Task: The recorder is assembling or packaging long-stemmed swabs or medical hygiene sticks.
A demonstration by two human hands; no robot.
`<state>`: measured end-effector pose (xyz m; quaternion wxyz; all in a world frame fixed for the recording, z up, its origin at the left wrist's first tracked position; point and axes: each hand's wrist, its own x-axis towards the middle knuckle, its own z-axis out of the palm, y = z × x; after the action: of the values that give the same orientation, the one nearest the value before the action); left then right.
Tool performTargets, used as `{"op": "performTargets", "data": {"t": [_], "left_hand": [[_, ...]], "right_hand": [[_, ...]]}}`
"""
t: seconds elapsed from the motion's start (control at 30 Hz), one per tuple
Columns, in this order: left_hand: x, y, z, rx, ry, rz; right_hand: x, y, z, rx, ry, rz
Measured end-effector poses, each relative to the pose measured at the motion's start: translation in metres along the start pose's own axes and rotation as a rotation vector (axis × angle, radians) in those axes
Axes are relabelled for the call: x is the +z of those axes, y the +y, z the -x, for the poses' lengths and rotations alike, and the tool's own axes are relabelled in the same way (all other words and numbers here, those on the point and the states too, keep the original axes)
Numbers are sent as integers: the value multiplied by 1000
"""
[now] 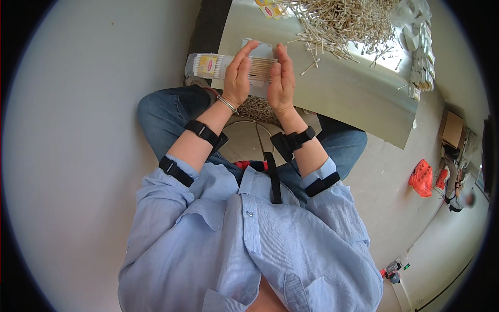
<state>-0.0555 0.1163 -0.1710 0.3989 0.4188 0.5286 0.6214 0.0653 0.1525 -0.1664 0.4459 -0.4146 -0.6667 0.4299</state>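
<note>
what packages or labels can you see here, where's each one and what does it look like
Clear plastic pack of cotton swabs: pressed between the left hand and right hand, long and flat, with a yellow and red label at its left end.
Small label cards: top edge of the metal table, yellow, white and red.
Stacked small packs: table's right edge, pale, too small to detail.

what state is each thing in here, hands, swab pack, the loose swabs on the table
left hand: flat, pressed to the pack's left side
right hand: flat, pressed to the pack's right side
clear cotton swab pack: filled, held lying sideways between both palms
loose cotton swabs: heaped in a scattered pile
metal table: bare near its front edge
small packets: stacked along the table's right edge
</note>
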Motion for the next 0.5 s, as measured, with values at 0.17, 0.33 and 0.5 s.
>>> {"op": "performTargets", "data": {"t": [0.17, 0.33, 0.5], "left_hand": [[0, -2, 0, 16, -13, 5], [2, -5, 1, 23, 38, 19], [2, -6, 0, 37, -1, -12]], "right_hand": [[0, -2, 4, -31, -38, 67], [-26, -9, 3, -203, -277, 538], [-32, -3, 10, -247, -559, 867]]}}
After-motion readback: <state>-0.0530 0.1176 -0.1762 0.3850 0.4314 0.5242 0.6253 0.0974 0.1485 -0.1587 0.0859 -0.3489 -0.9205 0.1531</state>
